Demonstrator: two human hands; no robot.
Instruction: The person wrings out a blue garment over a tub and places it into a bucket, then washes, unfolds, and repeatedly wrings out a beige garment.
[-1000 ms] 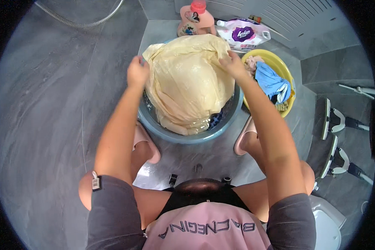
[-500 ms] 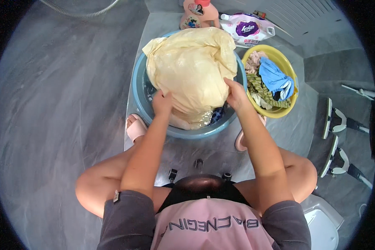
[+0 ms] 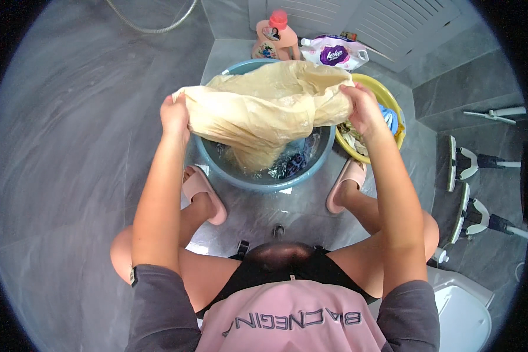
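A wet, pale yellow cloth (image 3: 264,108) hangs stretched between my two hands above a blue basin (image 3: 264,186). My left hand (image 3: 175,117) is closed round its left edge, out past the basin's rim. At the opposite edge my right hand (image 3: 364,107) grips the cloth, close to the yellow basin. The cloth's lower part droops into the water. Dark blue patterned fabric (image 3: 297,161) lies in the water at the near right of the basin. What else the basin holds is hidden beneath the cloth.
The yellow basin (image 3: 387,91) on the right holds several garments, among them a blue one (image 3: 388,119). Behind stand a pink bottle with a red cap (image 3: 276,38) and a white-and-purple detergent pouch (image 3: 334,54). Mop heads (image 3: 466,163) lean at the right; a toilet (image 3: 463,317) is at lower right.
My hands have moved apart and upward, spreading the cloth wide. It was a rounded, puffed heap over the basin; now it is lifted and stretched, with more water and dark fabric showing.
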